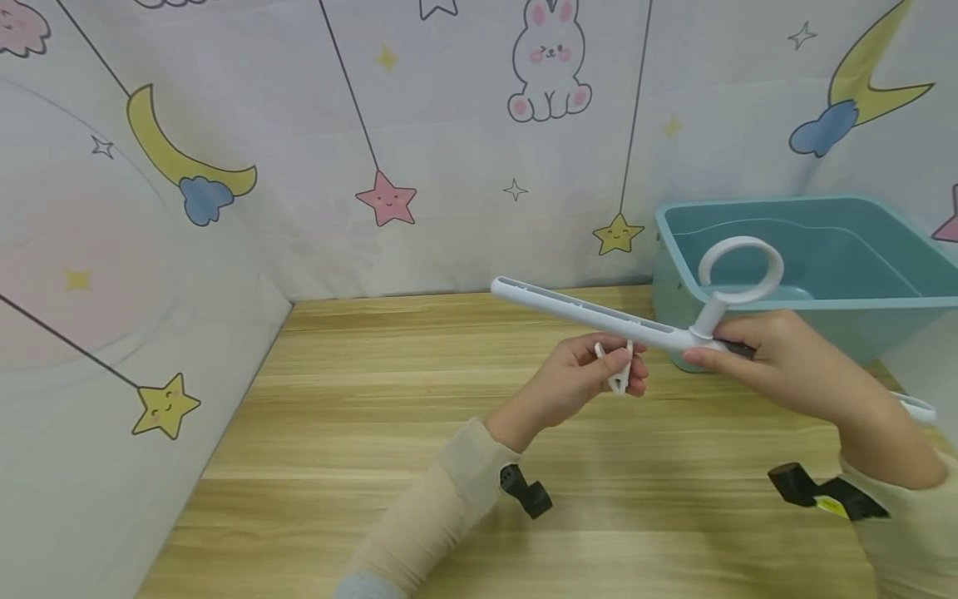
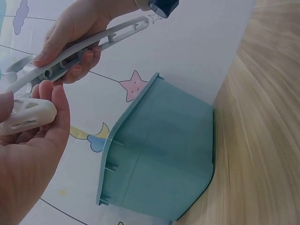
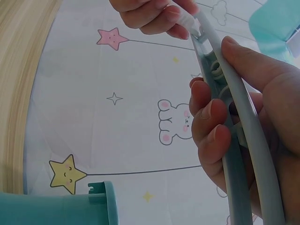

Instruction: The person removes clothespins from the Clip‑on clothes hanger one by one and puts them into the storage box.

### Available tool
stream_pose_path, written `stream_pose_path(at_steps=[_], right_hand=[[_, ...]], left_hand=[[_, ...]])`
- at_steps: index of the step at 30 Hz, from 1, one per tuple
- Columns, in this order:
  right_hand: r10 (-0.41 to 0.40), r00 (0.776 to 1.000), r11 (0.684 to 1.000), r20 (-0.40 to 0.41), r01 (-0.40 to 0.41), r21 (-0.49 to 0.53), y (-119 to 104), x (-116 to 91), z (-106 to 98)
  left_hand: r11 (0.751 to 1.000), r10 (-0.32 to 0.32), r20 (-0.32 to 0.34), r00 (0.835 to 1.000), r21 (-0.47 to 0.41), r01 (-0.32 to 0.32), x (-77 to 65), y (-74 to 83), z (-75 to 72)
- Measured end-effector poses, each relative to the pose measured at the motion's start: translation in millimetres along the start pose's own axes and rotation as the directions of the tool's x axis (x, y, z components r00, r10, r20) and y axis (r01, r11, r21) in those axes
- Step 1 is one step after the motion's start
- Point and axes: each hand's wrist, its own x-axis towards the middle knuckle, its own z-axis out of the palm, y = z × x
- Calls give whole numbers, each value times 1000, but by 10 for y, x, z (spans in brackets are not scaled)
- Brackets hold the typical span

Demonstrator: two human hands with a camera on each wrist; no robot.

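A white clothes hanger (image 1: 584, 312) with a ring-shaped hook is raised above the table. My right hand (image 1: 797, 366) grips it just beside the base of the hook, and its far end (image 1: 915, 408) shows past my wrist. In the right wrist view, my fingers wrap round the slotted hanger bar (image 3: 251, 136). My left hand (image 1: 572, 374) pinches a small white clip (image 1: 621, 381) between thumb and fingers, close below the hanger. The left wrist view shows that clip (image 2: 35, 115) near the hanger's middle, its inner side partly hidden by my thumb.
A teal plastic bin (image 1: 823, 329) stands at the back right, behind my right hand. Beneath both hands lies a wood-grain table (image 1: 359, 433). Cloth (image 1: 464, 141) printed with stars, moons and a rabbit hangs along the back and left.
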Motion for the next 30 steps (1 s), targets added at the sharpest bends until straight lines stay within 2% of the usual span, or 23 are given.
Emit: stream_pose_path(at_steps=[6,16,25,30], right_hand=[[5,1000,1000,11,-5,2,-7,6,11],[-19,1000,1000,3,19,4,-9,7,6],[-18,1000,1000,-7,18,0,-9,8,13],[-9,1000,1000,-6,9,-9,-7,0,18]], left_hand=[[999,-5,-19,1000,-35,5,5,2,6],[1000,-23,-65,998,-17,22,27,41,6],[990,-6,-182,983,138,32,38,64,36],[970,27,-179,984,242,17,26,80,44]])
